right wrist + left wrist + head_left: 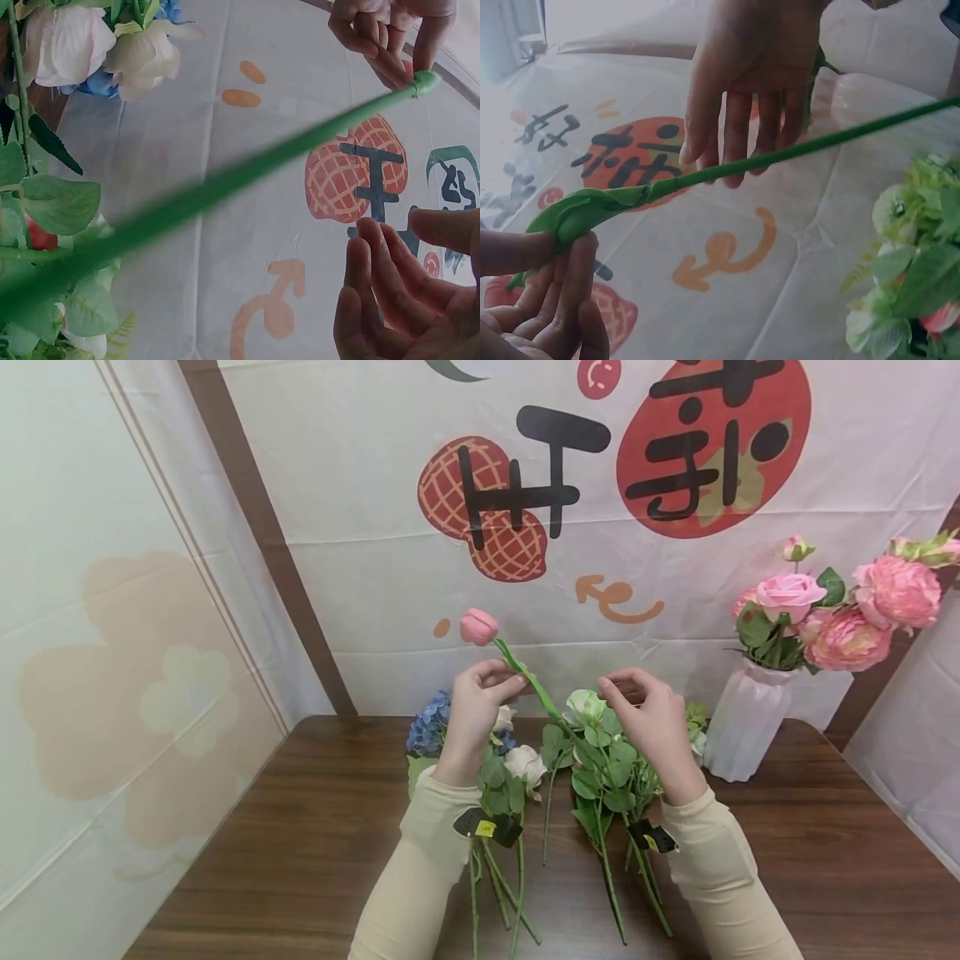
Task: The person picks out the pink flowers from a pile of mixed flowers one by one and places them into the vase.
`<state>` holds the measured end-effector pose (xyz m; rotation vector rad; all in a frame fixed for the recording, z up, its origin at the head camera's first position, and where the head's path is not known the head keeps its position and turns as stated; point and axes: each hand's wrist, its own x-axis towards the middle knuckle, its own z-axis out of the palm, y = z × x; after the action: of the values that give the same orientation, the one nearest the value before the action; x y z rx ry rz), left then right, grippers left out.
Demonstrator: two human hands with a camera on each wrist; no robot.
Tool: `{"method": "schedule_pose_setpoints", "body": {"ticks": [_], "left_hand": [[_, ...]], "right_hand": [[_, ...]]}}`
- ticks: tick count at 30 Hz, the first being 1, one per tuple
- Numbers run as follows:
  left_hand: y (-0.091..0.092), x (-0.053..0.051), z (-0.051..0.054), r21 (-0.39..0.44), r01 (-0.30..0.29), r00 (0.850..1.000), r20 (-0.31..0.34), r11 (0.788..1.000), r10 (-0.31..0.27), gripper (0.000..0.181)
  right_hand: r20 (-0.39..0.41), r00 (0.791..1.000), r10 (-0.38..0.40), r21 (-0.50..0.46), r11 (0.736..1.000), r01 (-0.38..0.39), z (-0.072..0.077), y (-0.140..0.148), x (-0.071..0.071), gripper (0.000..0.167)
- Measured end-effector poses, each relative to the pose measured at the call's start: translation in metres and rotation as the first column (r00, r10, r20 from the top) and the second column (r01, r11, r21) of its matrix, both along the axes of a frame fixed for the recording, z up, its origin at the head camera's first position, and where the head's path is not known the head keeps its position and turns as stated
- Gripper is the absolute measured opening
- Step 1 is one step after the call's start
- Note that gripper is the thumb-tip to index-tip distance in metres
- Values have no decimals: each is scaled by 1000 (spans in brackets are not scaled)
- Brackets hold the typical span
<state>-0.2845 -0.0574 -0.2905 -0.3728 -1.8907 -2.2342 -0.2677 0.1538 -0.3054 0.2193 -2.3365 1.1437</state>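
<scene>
In the head view my left hand (pixel 474 718) pinches a pink tulip (pixel 478 627) just below its bloom. In the left wrist view, thumb and fingers of that hand (pixel 551 300) grip the green leaf wrapped round the stem (pixel 780 155). The stem slants down to the right, above the flowers on the table. My right hand (pixel 656 722) is raised to the right of the stem, fingers relaxed and slightly bent, holding nothing. In the right wrist view a gap shows between this hand (pixel 412 292) and the tulip stem (pixel 225 182).
On the brown table (pixel 300 860) lie two groups of flowers, with blue hydrangea (pixel 427 727) and white roses (pixel 525 766) at left, a pale green rose (pixel 585 708) at right. A white vase (pixel 746 727) of pink flowers (pixel 847 635) stands back right, before a printed cloth (pixel 360 593).
</scene>
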Motion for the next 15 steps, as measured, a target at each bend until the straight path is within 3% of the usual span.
{"method": "schedule_pose_setpoints", "body": {"ticks": [9,15], "left_hand": [[13,1,-1,33,-2,1000,1,999,2,11],[19,5,-2,54,17,1000,7,998,-17,14]], "right_hand": [[-5,998,57,34,998,-57,1,-5,3,32],[39,994,103,26,994,-104,3,-7,8,32]]}}
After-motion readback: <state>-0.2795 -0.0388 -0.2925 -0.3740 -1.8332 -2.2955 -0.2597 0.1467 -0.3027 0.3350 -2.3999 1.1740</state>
